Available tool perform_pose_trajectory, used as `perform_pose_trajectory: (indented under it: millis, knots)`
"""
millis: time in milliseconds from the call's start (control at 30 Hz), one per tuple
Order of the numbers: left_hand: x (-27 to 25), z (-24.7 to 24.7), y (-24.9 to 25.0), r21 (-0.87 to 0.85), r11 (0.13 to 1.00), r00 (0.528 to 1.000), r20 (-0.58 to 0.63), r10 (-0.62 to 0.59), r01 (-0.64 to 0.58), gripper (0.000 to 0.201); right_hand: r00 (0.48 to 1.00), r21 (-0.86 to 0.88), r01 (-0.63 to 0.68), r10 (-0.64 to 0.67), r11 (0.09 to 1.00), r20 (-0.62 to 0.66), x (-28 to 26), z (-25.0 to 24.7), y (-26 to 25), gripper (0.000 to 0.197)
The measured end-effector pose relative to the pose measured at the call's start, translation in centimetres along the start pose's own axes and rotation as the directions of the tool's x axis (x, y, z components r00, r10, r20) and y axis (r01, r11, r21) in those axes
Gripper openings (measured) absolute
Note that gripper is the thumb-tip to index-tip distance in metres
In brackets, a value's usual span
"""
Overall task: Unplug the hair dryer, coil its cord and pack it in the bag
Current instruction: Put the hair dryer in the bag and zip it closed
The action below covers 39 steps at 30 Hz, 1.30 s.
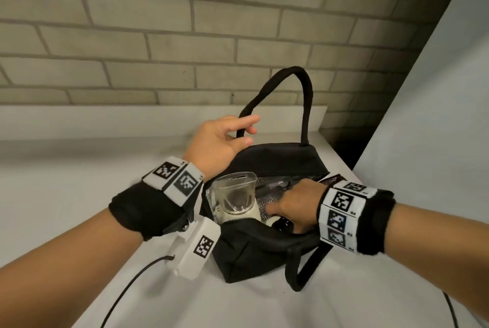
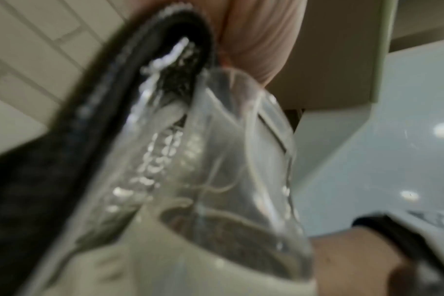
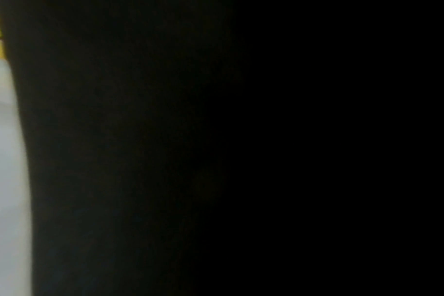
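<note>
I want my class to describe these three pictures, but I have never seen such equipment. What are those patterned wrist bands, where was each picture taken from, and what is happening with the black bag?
There is no machine here: a person works with bare hands. The bands carry printed markers, and a small camera is worn on each wrist. The big picture comes from a head camera looking down; the other two come from the wrists. A black bag stands open on a white surface. Inside it stands a clear cup on a cream base. The left hand is at the bag's handle; whether it grips the handle is unclear. The right hand reaches inside, its fingers hidden, and its camera shows almost only dark.
</note>
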State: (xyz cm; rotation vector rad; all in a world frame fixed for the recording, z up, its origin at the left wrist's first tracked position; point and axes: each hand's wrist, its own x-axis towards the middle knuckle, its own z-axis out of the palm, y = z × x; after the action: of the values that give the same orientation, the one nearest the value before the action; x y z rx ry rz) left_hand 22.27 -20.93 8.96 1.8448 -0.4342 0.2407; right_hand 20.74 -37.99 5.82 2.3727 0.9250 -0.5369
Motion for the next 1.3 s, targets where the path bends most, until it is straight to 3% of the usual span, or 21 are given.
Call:
perform_pose_trajectory:
  millis: [100,167,233,300,333,367,400,433,533,600,667,733,800,900,967,1033,1100,1167,1200,1267,1300]
  knots:
    - [-0.1,0.1,-0.2,0.049,0.999,1.0,-0.007,0.019,-0.018,0.045,1.0,0.031,0.0,-0.001,1.0,0.03,0.6,-0.2,0.2,0.047]
    - [-0.8,0.2,0.0,0.201,0.978,0.997,-0.041,0.069,-0.059,0.041,0.998,0.079,-0.012,0.007,0.997,0.063,0.6,-0.3,0.3,0.048]
    - [-2.7,0.1,0.8,0.349,0.906,0.955,-0.082,0.286,-0.241,0.031,0.998,0.111,-0.025,0.018,0.994,0.068,0.4,-0.3,0.2,0.048]
    - [-5.6,0.5,1.8,0.407,0.772,0.865,0.103,0.492,-0.488,0.024,1.0,0.147,-0.029,0.028,0.989,0.007,0.0,-0.2,0.2,0.043]
    - [-7.1,1.0,2.0,0.401,0.735,0.837,0.283,0.468,-0.547,0.029,0.999,0.155,-0.039,0.04,0.987,0.0,-0.1,-0.2,0.2,0.04]
    - [-8.3,1.5,1.8,0.428,0.726,0.822,0.458,0.339,-0.538,0.038,0.999,0.151,-0.049,0.049,0.987,0.008,-0.2,-0.3,0.2,0.039]
    - [-9.1,2.0,1.8,0.49,0.733,0.812,0.566,0.144,-0.472,0.048,0.998,0.15,-0.055,0.053,0.987,0.018,-0.1,-0.4,0.2,0.038]
    - [-9.6,2.4,1.4,0.558,0.719,0.808,0.59,0.007,-0.414,0.053,0.998,0.157,-0.056,0.052,0.986,0.032,0.0,-0.6,0.3,0.039]
    - [-9.1,2.3,0.3,0.675,0.626,0.863,0.506,-0.007,-0.39,0.026,0.996,0.328,-0.087,0.07,0.941,0.063,-0.4,-1.7,1.1,0.043]
    - [-8.4,1.3,0.2,0.708,0.601,0.889,0.459,0.007,-0.37,0.018,0.997,0.526,-0.081,0.075,0.846,0.032,-1.7,-2.4,2.3,0.048]
    - [-8.1,0.0,-0.3,0.686,0.65,0.896,0.445,-0.019,-0.326,0.017,0.992,0.667,-0.064,0.121,0.743,-0.039,-3.7,-3.0,3.6,0.041]
    - [-7.9,-1.6,-0.6,0.654,0.709,0.889,0.45,-0.084,-0.264,0.013,0.985,0.711,-0.076,0.164,0.699,-0.056,-5.5,-2.7,5.0,0.037]
    - [-7.7,-3.0,-1.1,0.601,0.777,0.895,0.43,-0.118,-0.186,0.014,0.987,0.757,-0.131,0.157,0.64,0.038,-6.7,-1.6,5.8,0.05]
    - [-7.7,-4.3,-1.1,0.579,0.813,0.895,0.392,-0.215,-0.058,0.027,0.994,0.874,-0.106,0.015,0.474,0.112,-7.9,0.2,5.6,0.071]
    - [-7.6,-4.8,-0.5,0.61,0.791,0.866,0.422,-0.268,-0.052,0.023,0.995,0.913,-0.078,-0.031,0.4,0.099,-8.3,1.4,4.6,0.059]
    - [-7.3,-5.0,0.6,0.597,0.802,0.826,0.461,-0.325,-0.017,0.023,0.998,0.885,-0.06,0.015,0.462,0.06,-8.2,2.6,3.4,0.044]
    - [-6.6,-4.9,2.2,0.504,0.863,0.841,0.449,-0.303,0.041,0.027,0.993,0.887,-0.008,0.105,0.462,-0.046,-7.6,3.5,2.3,0.029]
    - [-5.5,-4.1,3.4,0.442,0.897,0.875,0.432,-0.216,0.004,0.029,0.962,0.943,0.074,0.226,0.325,-0.154,-7.2,3.9,1.6,0.028]
    - [-4.8,-3.3,3.8,0.463,0.884,0.867,0.466,-0.177,-0.068,0.027,0.94,0.96,0.113,0.286,0.256,-0.187,-7.1,4.1,1.5,0.031]
    - [-3.3,-0.8,3.8,0.55,0.803,0.797,0.579,-0.172,-0.227,0.023,0.911,0.973,0.169,0.352,0.159,-0.215,-6.9,4.2,1.3,0.035]
    - [-2.7,0.6,3.5,0.583,0.758,0.736,0.643,-0.212,-0.292,0.026,0.91,0.974,0.183,0.352,0.134,-0.22,-6.9,4.2,1.2,0.036]
